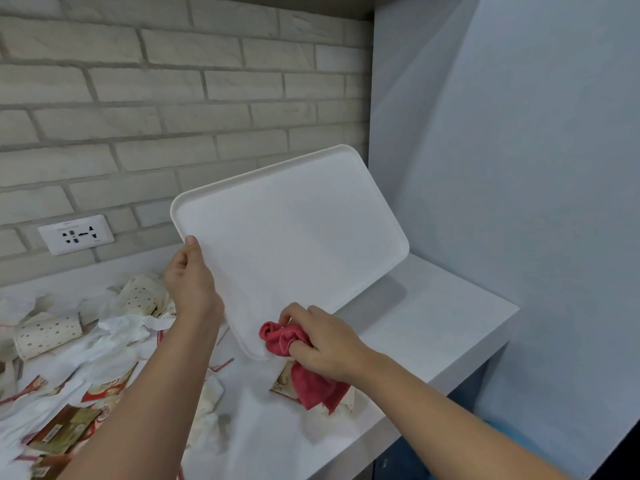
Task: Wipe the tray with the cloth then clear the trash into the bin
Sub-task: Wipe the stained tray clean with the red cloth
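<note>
Left hand grips tilted white tray by its edge, above tabletop. Right hand fingers clutch red cloth against tray's lower corner.

I have only one view, worn on the head: wide-angle, facing forward and down at the desk corner where the brick wall meets a plain side panel. It sits close; both forearms reach in from the bottom edge, near the lens.
</note>
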The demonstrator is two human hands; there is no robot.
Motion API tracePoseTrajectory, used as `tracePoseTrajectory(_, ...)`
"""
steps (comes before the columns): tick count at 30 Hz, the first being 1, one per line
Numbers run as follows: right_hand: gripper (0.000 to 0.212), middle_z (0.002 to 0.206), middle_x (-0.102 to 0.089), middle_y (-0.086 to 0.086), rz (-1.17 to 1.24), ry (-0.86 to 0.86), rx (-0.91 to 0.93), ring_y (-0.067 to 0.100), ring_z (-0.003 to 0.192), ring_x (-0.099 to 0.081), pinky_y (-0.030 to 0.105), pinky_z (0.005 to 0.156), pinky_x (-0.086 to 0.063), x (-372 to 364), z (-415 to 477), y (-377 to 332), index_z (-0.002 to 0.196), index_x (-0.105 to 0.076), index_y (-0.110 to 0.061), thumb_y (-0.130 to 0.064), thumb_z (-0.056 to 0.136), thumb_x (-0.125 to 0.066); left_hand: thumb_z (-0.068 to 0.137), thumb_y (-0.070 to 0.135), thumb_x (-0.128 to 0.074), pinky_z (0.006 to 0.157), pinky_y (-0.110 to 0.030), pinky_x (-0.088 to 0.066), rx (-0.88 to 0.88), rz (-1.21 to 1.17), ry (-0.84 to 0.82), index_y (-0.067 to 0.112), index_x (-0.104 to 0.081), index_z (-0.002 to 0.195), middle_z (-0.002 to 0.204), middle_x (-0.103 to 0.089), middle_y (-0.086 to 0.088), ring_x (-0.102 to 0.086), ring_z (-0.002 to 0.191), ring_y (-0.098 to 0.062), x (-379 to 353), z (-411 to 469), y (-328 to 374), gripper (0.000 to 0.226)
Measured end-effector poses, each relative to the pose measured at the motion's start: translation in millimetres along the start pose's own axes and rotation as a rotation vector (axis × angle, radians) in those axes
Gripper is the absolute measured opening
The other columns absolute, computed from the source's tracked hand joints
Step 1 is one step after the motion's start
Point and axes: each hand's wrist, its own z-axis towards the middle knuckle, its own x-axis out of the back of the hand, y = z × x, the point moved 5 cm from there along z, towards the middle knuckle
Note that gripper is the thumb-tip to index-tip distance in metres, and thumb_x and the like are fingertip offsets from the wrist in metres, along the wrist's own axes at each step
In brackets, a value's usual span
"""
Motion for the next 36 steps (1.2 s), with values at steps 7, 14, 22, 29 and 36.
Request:
tracePoseTrajectory(7,0.029,0.101,-0.060,0.001,-0.161,-0.013,-0.171,0.012,0.091,-0.041,0.033,0.081,-0.043,34.7,16.5,72.7,0.115,-0.061,-0.021,-0.019,0.091,-0.044,0.097,0.034,-0.048,0.063,-0.021,-0.046,-0.006,0.051,-0.112,0.021,-0.049,0.060,0.053,-0.053,0.015,-0.048,0.056,-0.003,-8.6,20.0,-19.3,0.039)
tracePoseTrajectory(14,0.033,0.117,-0.049,0.003,-0.411,0.155,-0.429,0.023,0.109,-0.045,0.033,0.085,-0.043,86.1,19.3,147.1,0.115,-0.065,-0.019,-0.022,0.094,-0.041,0.098,0.032,-0.045,0.071,-0.019,-0.055,0.003,0.026,-0.197,0.019,-0.062,0.082,0.083,-0.065,0.005,-0.062,0.071,-0.005,-22.8,31.9,-20.0,0.027)
tracePoseTrajectory(22,0.033,0.117,-0.051,0.008,-0.619,0.294,-0.561,0.028,0.105,-0.045,0.037,0.086,-0.044,115.6,12.7,186.5,0.115,-0.063,-0.011,-0.020,0.095,-0.039,0.097,0.033,-0.047,0.067,-0.017,-0.054,-0.018,0.039,-0.193,0.021,-0.063,0.075,0.076,-0.063,0.009,-0.060,0.066,-0.002,-19.6,43.4,-17.6,0.030)
tracePoseTrajectory(29,0.030,0.075,-0.055,0.005,0.888,0.898,-0.636,0.014,0.057,-0.051,0.026,0.060,-0.039,115.6,-15.3,189.3,0.073,-0.059,-0.015,-0.001,0.085,-0.037,0.097,0.034,-0.047,0.068,-0.021,-0.050,0.001,0.031,-0.099,0.023,-0.055,0.067,0.066,-0.058,0.013,-0.054,0.061,-0.001,-8.8,46.9,-28.6,0.034)
tracePoseTrajectory(36,0.025,0.072,-0.064,0.004,1.567,0.794,-0.846,0.016,0.060,-0.059,0.025,0.061,-0.045,63.0,-19.4,188.2,0.086,-0.057,-0.012,-0.010,0.094,-0.034,0.098,0.032,-0.047,0.063,-0.019,-0.049,0.021,-0.002,-0.022,0.021,-0.051,0.065,0.058,-0.057,0.014,-0.052,0.056,-0.001,-16.9,41.1,-45.6,0.034)
